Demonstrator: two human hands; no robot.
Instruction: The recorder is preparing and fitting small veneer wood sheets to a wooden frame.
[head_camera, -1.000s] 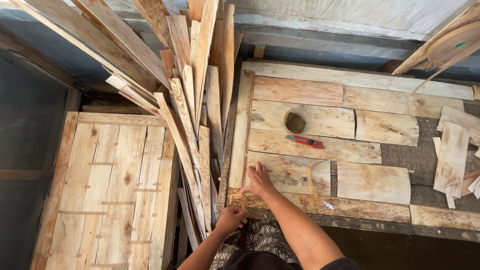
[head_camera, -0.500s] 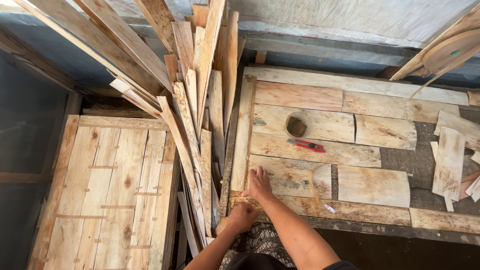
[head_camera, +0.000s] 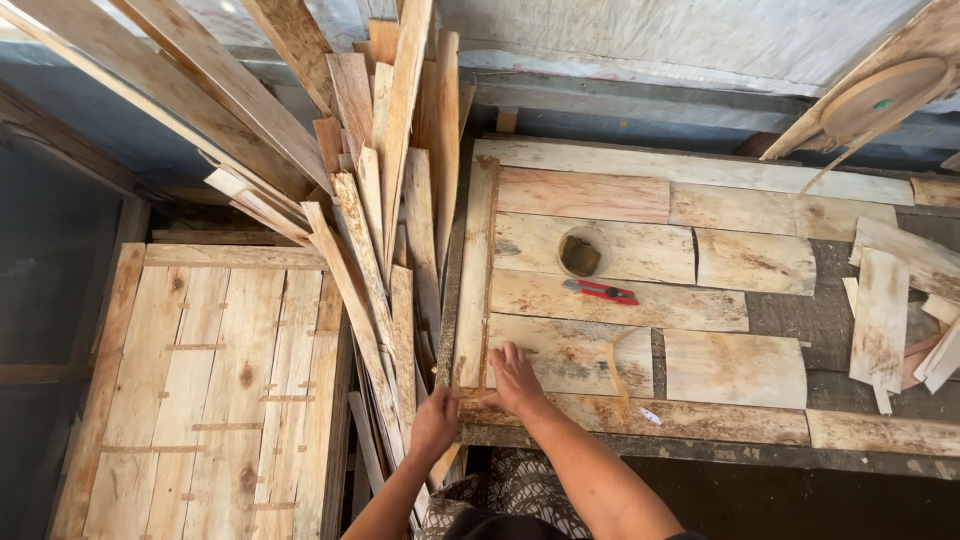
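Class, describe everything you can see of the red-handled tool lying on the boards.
The red-handled tool is small and slim, with a red handle marked by a dark patch and a short grey metal tip at its left end. It looks like a utility knife, though the blade is too small to tell. It lies flat, tilted slightly, on a pale wooden board just below a round cup. Neither hand touches it.

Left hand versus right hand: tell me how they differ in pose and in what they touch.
The left hand is curled at the near left corner of the veneer sheets, gripping the edge, while the right hand lies flat, fingers spread, pressing on top of a pale wood sheet. The left hand sits nearer the person and next to the leaning wood strips; the right hand reaches farther onto the table. Both are bare and rest at the same corner.
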